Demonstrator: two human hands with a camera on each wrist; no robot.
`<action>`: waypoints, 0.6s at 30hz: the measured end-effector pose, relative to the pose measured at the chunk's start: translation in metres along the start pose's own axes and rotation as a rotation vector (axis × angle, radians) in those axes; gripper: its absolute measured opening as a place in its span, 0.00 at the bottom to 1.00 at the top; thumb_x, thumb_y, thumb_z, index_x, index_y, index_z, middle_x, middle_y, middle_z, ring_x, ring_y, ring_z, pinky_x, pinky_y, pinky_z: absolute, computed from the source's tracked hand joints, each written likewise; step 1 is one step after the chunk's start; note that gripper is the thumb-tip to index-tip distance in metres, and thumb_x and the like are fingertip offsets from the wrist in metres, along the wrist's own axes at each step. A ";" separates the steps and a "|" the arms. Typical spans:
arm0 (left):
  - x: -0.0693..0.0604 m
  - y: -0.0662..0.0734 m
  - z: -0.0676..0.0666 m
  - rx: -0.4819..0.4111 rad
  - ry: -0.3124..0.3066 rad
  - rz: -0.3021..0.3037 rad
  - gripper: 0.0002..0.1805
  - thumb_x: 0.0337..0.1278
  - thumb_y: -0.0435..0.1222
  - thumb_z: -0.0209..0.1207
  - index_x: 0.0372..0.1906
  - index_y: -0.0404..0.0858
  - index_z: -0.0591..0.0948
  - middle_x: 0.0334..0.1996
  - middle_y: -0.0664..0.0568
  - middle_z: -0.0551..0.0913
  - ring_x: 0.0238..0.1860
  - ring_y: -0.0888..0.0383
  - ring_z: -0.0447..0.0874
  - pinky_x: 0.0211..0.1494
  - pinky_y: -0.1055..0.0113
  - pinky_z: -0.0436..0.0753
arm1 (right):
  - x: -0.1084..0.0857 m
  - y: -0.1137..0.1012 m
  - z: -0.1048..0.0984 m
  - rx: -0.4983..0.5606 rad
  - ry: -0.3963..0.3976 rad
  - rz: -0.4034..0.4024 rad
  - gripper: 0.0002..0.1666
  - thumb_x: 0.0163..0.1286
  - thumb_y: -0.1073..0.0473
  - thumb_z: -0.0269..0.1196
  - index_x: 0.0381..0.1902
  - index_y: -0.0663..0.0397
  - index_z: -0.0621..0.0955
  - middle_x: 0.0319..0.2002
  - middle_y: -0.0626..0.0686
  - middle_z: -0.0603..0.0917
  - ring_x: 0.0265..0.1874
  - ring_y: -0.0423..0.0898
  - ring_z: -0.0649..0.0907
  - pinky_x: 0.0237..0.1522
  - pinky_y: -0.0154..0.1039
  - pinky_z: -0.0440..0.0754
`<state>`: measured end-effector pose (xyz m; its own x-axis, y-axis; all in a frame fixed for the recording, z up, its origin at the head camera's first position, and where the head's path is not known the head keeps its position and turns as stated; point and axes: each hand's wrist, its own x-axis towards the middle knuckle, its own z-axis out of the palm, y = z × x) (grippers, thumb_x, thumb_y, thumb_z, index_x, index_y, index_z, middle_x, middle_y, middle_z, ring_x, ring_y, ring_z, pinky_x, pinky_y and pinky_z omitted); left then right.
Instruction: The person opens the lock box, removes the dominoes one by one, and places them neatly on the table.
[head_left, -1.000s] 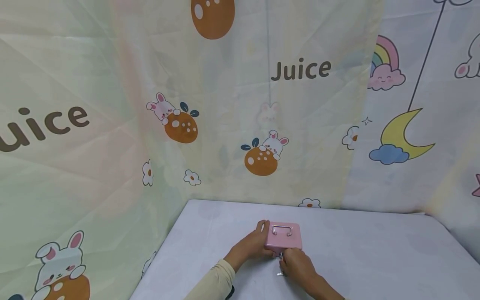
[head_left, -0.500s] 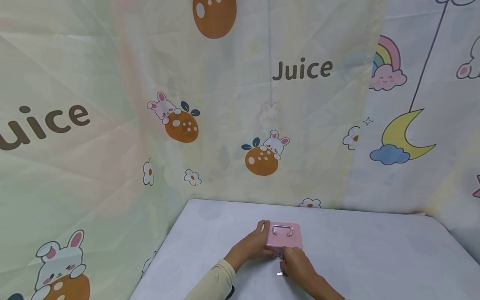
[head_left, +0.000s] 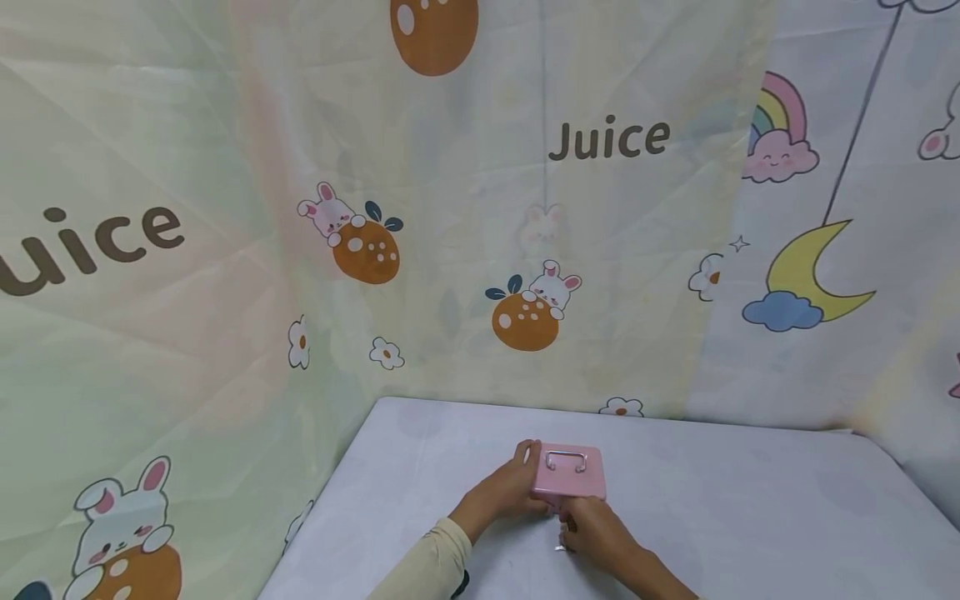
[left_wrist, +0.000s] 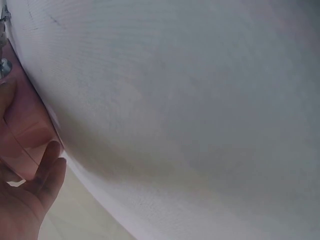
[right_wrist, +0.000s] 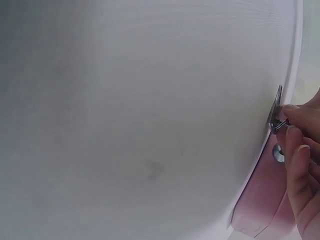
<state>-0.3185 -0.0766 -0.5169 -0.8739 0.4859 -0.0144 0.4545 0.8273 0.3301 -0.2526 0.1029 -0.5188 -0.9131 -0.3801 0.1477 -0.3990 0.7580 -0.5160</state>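
Observation:
A pink metal cash box (head_left: 570,485) stands on the table, a wire carrying handle (head_left: 566,453) on its lid. My left hand (head_left: 510,486) holds its left side, thumb on the front and the other fingers round the far corner, as the left wrist view (left_wrist: 25,192) also shows. At the front, my right hand (head_left: 597,532) pinches small metal keys (right_wrist: 274,111) on a ring; one key hangs below the fingers. Beside those fingers the round lock (right_wrist: 278,153) shows in the right wrist view. I cannot tell whether a key sits in it.
A white cloth covers the table (head_left: 720,508). Printed fabric curtains (head_left: 457,167) with rabbits and fruit hang along its back and sides. Something dark (head_left: 460,585) lies by the left sleeve at the lower edge.
My right hand has shifted and turned slightly at the box front, and the metal seen there before is now mostly hidden behind the fingers. The left hand and the box stay put.

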 end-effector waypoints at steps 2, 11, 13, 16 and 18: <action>0.000 0.001 0.000 -0.004 -0.005 -0.009 0.61 0.49 0.52 0.74 0.80 0.38 0.49 0.78 0.44 0.55 0.63 0.51 0.80 0.63 0.63 0.80 | -0.001 0.000 -0.001 0.012 -0.003 0.030 0.15 0.52 0.70 0.75 0.28 0.54 0.79 0.21 0.42 0.74 0.22 0.36 0.70 0.24 0.32 0.68; 0.001 0.002 -0.001 -0.024 -0.016 -0.024 0.61 0.49 0.52 0.73 0.80 0.39 0.48 0.79 0.44 0.54 0.64 0.51 0.79 0.63 0.63 0.80 | 0.000 -0.005 0.000 0.012 -0.002 0.146 0.15 0.53 0.68 0.76 0.27 0.54 0.77 0.20 0.44 0.74 0.21 0.38 0.71 0.22 0.31 0.68; 0.000 0.002 -0.002 -0.021 -0.014 -0.020 0.61 0.50 0.52 0.73 0.80 0.39 0.48 0.79 0.44 0.54 0.64 0.51 0.79 0.64 0.63 0.79 | -0.001 -0.005 0.001 -0.016 0.008 0.150 0.16 0.52 0.67 0.76 0.26 0.53 0.77 0.19 0.44 0.73 0.20 0.38 0.71 0.22 0.31 0.68; 0.000 0.002 -0.003 -0.017 -0.009 -0.013 0.61 0.50 0.52 0.73 0.80 0.38 0.49 0.78 0.44 0.55 0.63 0.51 0.79 0.63 0.63 0.80 | -0.002 -0.005 0.001 -0.057 0.021 0.158 0.17 0.52 0.64 0.77 0.25 0.51 0.76 0.19 0.43 0.73 0.20 0.38 0.71 0.22 0.31 0.67; 0.001 0.002 -0.002 -0.012 -0.005 -0.008 0.61 0.50 0.52 0.73 0.80 0.38 0.49 0.78 0.43 0.55 0.62 0.51 0.80 0.63 0.63 0.80 | -0.002 -0.005 0.000 -0.077 0.028 0.158 0.16 0.52 0.63 0.77 0.23 0.51 0.77 0.18 0.43 0.73 0.19 0.38 0.70 0.22 0.32 0.66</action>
<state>-0.3185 -0.0753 -0.5139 -0.8767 0.4805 -0.0223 0.4451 0.8280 0.3411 -0.2486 0.0999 -0.5163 -0.9665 -0.2388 0.0940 -0.2546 0.8460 -0.4684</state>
